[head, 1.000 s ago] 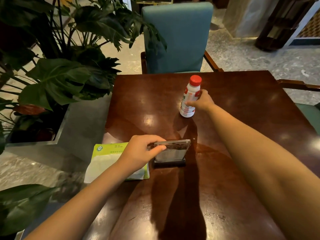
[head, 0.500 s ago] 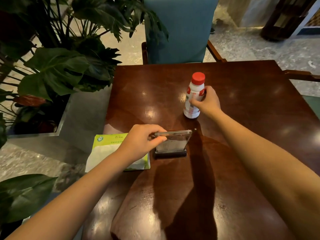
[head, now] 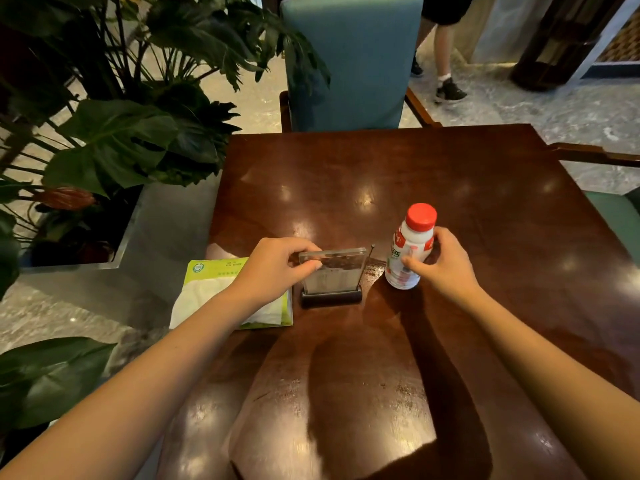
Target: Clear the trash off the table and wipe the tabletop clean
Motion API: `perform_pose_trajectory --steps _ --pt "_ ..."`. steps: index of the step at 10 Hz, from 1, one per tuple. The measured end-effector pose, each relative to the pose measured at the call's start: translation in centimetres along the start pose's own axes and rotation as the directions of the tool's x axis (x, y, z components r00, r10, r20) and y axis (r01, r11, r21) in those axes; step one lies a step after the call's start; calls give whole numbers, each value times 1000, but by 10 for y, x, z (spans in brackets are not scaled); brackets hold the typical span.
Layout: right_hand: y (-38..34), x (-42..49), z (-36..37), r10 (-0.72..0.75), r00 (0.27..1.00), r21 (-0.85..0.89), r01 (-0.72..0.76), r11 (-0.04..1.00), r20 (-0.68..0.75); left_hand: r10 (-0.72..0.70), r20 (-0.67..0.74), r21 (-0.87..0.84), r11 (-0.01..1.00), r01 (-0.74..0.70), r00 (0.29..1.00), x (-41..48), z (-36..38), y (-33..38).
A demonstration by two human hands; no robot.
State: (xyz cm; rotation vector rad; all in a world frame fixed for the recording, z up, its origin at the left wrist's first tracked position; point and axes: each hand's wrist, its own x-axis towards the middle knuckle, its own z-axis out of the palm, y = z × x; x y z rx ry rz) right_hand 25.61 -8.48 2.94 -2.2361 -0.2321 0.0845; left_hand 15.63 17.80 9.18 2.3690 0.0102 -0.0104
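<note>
Fingers of my right hand point(head: 446, 268) are wrapped around the white bottle point(head: 408, 252) with the red cap, which stands upright on the dark wooden counter point(head: 485, 202). My left hand point(head: 277, 268) pinches the top left corner of the clear sign holder point(head: 332, 275), which sits in its dark base just left of the bottle. Under my left wrist a green tissue pack point(head: 207, 289) lies at the counter's left edge, well apart from my right hand.
</note>
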Motion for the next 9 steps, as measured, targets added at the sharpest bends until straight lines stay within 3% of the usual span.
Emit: perform_pose_trajectory --steps 7,9 --pt "19 -20 -9 36 996 94 -43 995 84 -57 -93 70 996 64 994 -3 4 12" --pt "21 -12 -14 68 977 73 -84 994 200 -106 87 206 975 86 991 3 -7 25"
